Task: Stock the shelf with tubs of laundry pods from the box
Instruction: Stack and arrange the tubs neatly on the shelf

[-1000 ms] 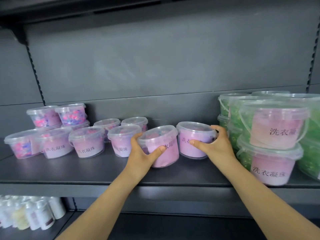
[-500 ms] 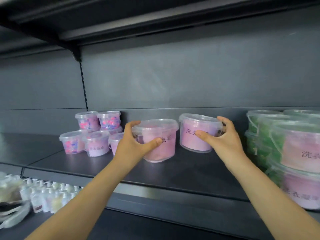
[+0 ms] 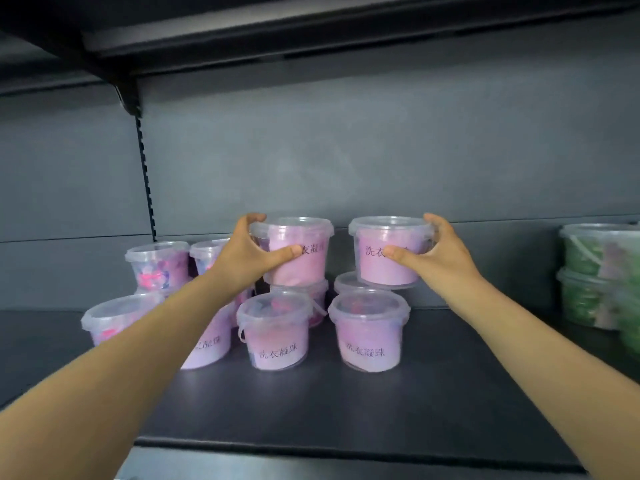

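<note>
gripping upright pink tubs, left hand and right hand.

pink tubs with clear lids (black characters on labels), green tubs at right, dark grey shelf.

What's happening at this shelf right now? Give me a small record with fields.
left hand: grips left pink tub by its side
right hand: grips right pink tub by its side
posture: both upright, lids on, above back-row tubs; contact unclear
front pink tubs: standing on shelf
green tubs: stacked at far right
</note>
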The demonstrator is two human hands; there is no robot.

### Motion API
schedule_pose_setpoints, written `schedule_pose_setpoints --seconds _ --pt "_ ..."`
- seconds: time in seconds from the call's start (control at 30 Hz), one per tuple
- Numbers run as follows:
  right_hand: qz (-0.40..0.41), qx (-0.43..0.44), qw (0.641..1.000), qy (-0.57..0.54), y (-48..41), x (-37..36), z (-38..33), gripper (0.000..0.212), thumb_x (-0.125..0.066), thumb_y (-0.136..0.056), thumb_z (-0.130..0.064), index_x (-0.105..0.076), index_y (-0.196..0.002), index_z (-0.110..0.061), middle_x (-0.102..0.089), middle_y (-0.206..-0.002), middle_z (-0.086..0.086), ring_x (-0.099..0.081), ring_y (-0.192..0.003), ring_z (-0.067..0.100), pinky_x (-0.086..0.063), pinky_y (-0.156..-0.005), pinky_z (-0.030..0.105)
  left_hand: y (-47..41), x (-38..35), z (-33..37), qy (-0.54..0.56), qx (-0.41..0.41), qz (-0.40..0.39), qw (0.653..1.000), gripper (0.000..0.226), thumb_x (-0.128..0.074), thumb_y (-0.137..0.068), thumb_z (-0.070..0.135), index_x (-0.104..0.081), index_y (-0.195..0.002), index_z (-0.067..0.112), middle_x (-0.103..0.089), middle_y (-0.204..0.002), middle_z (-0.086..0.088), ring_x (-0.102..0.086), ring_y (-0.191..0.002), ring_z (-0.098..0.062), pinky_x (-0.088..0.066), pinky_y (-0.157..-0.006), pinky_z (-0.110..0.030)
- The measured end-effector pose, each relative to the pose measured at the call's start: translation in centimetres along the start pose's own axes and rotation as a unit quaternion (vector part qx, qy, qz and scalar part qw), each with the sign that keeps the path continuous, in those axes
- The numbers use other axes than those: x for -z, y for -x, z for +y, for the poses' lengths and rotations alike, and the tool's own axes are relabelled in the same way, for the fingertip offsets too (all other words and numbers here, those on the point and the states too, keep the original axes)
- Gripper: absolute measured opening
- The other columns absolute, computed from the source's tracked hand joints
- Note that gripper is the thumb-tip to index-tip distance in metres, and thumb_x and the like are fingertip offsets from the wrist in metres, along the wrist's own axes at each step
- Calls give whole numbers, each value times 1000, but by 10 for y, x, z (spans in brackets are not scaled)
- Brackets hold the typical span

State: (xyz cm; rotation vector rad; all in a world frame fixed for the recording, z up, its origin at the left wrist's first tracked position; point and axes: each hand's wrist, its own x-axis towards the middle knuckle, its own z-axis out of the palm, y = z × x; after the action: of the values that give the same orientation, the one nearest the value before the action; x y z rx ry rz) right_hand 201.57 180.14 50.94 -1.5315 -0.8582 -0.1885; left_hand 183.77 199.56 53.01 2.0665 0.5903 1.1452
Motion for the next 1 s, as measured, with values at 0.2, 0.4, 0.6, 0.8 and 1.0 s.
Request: schedule_pose_setpoints --seconds 0.2,0.4,0.6,0.8,1.0 --pt "5 -5 997 71 -35 -38 16 95 -83 -67 -28 -28 -144 -16 -44 -141 3 -47 -123 16 -41 -100 29 -61 -10 -47 24 0 -35 999 90 -85 -54 44 -35 -127 26 -53 -85 4 -58 -90 -21 -50 -86 -35" --pt "-16 -38 994 103 -52 -58 42 94 -82 -68 -30 -27 -143 -14 -46 -139 5 -49 -118 18 -43 -97 30 -85 -31 -82 25 24 -125 992 98 -78 -72 31 -13 -144 15 -50 -124 -4 -51 -110 -19 -44 -101 -39" --pt "-23 -47 992 115 -54 -65 53 91 -77 -75 -28 -22 -146 -9 -45 -140 7 -48 -119 17 -39 -94 25 -92 -27 -101 -34 12 -173 984 80 -75 -75 32 -29 -135 6 -51 -131 -10 -53 -118 -26 -46 -100 -47" --pt "-62 -43 983 165 -54 -67 52 89 -78 -74 -25 -25 -144 -9 -49 -136 6 -48 -125 21 -39 -98 28 -88 -26 -100 -84 -17 -155 984 68 -70 -81 29 -34 -133 6 -53 -127 -8 -52 -116 -25 -43 -102 -42" --pt "-35 -4 954 297 -48 -62 42 73 -71 -81 -31 -35 -139 -5 -47 -138 13 -48 -123 27 -38 -96 29 -72 -21 -89 -179 -26 -115 977 63 -65 -85 30 -35 -131 -1 -54 -116 -11 -51 -106 -25 -36 -83 -25"
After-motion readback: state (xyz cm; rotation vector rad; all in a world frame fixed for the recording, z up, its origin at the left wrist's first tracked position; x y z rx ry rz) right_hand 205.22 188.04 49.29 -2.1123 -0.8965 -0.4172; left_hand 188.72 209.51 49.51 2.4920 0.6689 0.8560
